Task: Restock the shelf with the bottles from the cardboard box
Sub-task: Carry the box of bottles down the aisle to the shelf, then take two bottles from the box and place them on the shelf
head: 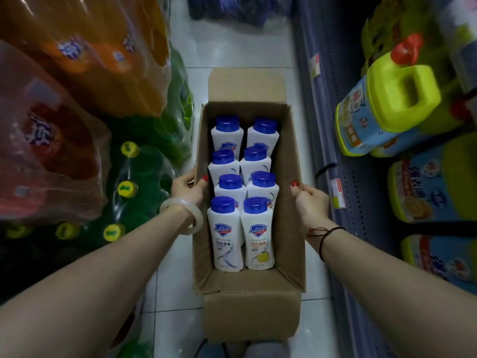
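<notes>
Left hand: the left hand [187,188] grips the left wall of the cardboard box [289,156], fingers outside and thumb hooked over the rim.
Right hand: the right hand [308,200] grips the right wall the same way, thumb over the edge; both grips hold cardboard, not a bottle.
Bottles: eight bottles [227,233] sit in the box in two rows of four, apparently upright with caps up, packed toward the far end and touching one another.
Key relation: the bottles lie between the two hands and just inward of each thumb. The box's long axis runs straight away from the person, and the shelf [343,140] runs alongside on the right, so the right hand is nearer to it.
Step in hand: probably steadying or setting down the box on the floor [237,55]; no bottle is out yet.
Next move: one grip must let go of the wall and reach in, most easily for a near bottle.
Materials: plain brown corrugated card with flaps folded out; smooth white plastic bottles, flattened and waisted, with glossy blue caps and printed labels.
Surroundings: shrink-wrapped drink packs [134,182] stand at the left, and yellow-green handled jugs [387,104] stand on the shelf.
</notes>
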{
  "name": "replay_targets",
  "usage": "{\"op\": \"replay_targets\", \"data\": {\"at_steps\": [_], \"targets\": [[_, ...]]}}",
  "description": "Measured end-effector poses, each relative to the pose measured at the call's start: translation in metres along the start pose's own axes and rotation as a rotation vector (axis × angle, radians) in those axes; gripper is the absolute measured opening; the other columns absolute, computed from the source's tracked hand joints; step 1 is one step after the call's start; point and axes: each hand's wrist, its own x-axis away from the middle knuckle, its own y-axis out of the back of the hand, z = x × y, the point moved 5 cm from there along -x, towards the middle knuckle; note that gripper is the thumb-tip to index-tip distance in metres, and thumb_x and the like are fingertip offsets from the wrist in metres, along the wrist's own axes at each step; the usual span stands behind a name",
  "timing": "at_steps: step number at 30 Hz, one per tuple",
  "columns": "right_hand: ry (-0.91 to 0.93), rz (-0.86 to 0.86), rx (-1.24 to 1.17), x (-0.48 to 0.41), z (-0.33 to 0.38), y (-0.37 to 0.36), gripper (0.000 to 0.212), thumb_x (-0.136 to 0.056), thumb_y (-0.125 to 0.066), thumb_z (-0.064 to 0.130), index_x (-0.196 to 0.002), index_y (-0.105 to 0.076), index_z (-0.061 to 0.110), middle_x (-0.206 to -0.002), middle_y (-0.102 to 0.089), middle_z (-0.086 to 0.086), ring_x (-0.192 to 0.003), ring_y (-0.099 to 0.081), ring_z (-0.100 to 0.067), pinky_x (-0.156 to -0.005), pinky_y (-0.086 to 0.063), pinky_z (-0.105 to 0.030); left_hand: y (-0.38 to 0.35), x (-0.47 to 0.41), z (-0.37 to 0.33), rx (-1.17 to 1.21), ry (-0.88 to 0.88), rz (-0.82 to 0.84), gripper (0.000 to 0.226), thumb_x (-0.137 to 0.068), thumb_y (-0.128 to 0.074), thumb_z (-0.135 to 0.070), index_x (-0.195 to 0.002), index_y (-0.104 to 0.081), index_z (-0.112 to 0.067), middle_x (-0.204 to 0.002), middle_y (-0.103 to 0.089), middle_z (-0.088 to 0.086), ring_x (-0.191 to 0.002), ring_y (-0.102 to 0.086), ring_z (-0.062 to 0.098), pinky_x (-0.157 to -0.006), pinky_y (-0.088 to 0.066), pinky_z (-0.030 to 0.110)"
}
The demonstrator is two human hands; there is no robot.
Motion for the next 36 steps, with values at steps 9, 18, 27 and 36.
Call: {"op": "replay_targets", "data": {"at_steps": [9, 18, 27, 36], "targets": [[-0.005, -0.009, -0.003, -0.026, -0.009, -0.012, 0.033, -0.088, -0.061, 0.025, -0.118, -0.065, 0.011, -0.106, -0.066, -0.005, -0.097, -0.057, -0.02, -0.091, -0.047, -0.035, -0.01, -0.023, 0.005, -0.007, -0.024, 0.013, 0.037, -0.092, -0.051, -0.009, -0.129, -0.054, -0.012, -0.124, -0.06, 0.009, -0.096, -0.053, 0.015, -0.081, -0.042, 0.027], [0.067, 0.234, 0.106, -0.009, 0.001, -0.008, 0.066, -0.078, -0.073, 0.022, -0.137, -0.046, 0.011, -0.138, -0.053, -0.008, -0.123, -0.053, -0.022, -0.103, -0.045, -0.041, 0.002, -0.021, 0.005, -0.088, 0.051, 0.053, 0.06, -0.082, -0.067, -0.018, -0.137, -0.044, -0.016, -0.137, -0.052, 0.012, -0.121, -0.052, 0.029, -0.101, -0.044, 0.045], [0.267, 0.337, 0.26, 0.033, 0.034, 0.005, 0.055, -0.079, -0.072, 0.014, -0.13, -0.051, 0.007, -0.122, -0.06, 0.001, -0.109, -0.057, -0.009, -0.082, -0.045, -0.01, 0.004, 0.023, -0.028, -0.293, -0.186, 0.19, 0.065, -0.074, -0.075, -0.014, -0.133, -0.048, -0.014, -0.118, -0.057, -0.002, -0.11, -0.054, 0.015, -0.087, -0.044, 0.026], [0.191, 0.49, 0.343, 0.019, 0.006, -0.05, 0.066, -0.082, -0.069, 0.017, -0.14, -0.038, 0.009, -0.141, -0.047, -0.008, -0.123, -0.05, -0.023, -0.091, -0.048, -0.03, -0.038, 0.001, 0.013, -0.351, -0.05, 0.289, 0.078, -0.074, -0.075, -0.016, -0.142, -0.034, -0.015, -0.145, -0.042, 0.008, -0.132, -0.042, 0.026, -0.105, -0.039, 0.039]]}}
